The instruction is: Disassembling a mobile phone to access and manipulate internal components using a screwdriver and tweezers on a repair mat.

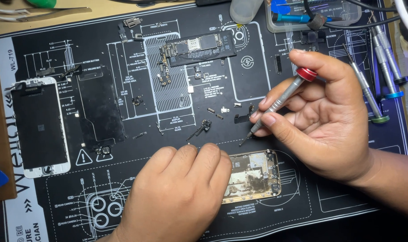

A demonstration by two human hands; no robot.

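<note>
Head view: right hand point(322, 118) pinches knurled metal screwdriver point(280, 102).

My screwdriver point(282, 99) is silver with a red cap; the mat point(302, 197) under my hands is black with thin white line drawings; the phone shell point(253, 175) is gold at its edge, silver-grey and dirty inside; the screen point(39, 126) has a white frame and black glass; the logic board point(198, 46) is black.

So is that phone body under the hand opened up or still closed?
Opened up: the phone shell lies without a screen, bare metal inside showing; the white screen lies apart.
</note>
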